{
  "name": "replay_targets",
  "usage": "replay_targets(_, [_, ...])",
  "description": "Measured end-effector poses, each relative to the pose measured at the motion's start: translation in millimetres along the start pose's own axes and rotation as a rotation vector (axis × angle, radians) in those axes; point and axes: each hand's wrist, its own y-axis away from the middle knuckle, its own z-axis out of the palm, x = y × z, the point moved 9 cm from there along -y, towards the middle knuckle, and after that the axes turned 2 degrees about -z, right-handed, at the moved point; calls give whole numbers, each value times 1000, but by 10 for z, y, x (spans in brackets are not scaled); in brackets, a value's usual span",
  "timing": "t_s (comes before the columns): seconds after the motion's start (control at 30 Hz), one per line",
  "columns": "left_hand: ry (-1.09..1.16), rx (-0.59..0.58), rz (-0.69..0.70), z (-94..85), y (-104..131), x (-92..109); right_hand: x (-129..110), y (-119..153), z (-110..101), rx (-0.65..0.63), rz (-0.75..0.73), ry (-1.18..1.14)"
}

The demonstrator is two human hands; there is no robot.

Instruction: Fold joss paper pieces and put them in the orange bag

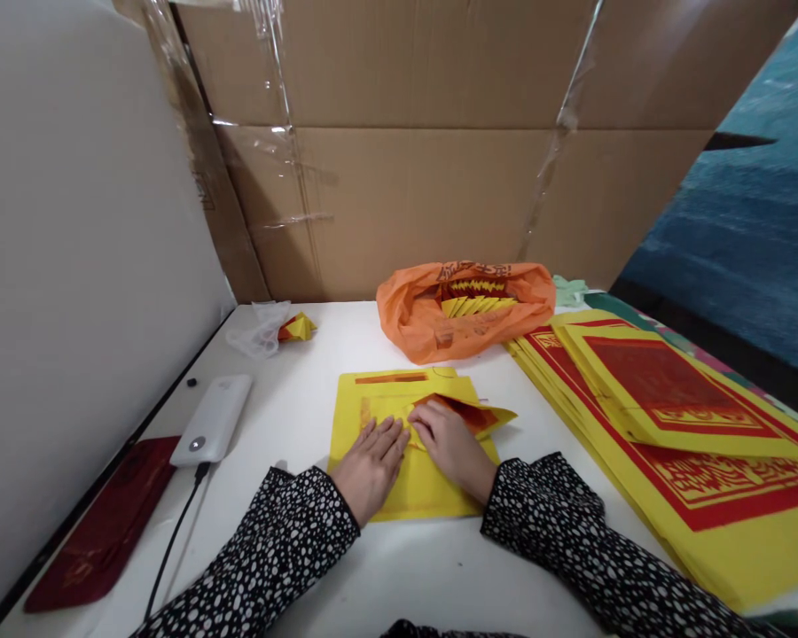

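Note:
A yellow sheet of paper (432,487) with faint red print lies flat on the white table in front of me. On it rests a smaller piece of yellow and red paper (498,418), partly folded, its right end lifted into a point. My left hand (373,456) lies flat with fingers stretched out, pressing on the paper's left part. Close beside it, my right hand (449,439) has its fingers curled in a pinch at the folded paper's edge. The fingertips and the fold beneath them are partly hidden.
An orange plastic bag (405,310) holding folded yellow and red papers stands at the back. Stacked yellow and red printed sheets (705,496) lie to the right. On the left are a white power bank (216,416) with a cable, a dark red pouch (106,532) and a folded paper piece (298,328). Cardboard (412,195) walls the back.

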Motion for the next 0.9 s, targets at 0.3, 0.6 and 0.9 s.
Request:
replay_targets(0.3, [52,-91,-59,68,19,-7,-87,93,1,-19,-34,147])
replay_targets(0.6, [53,-270,-87,150,60,64,-260,700,-48,-81,-196,465])
replay_targets(0.9, [105,-551,-137,-9,-248,79,213,309,-1137,156,109,146])
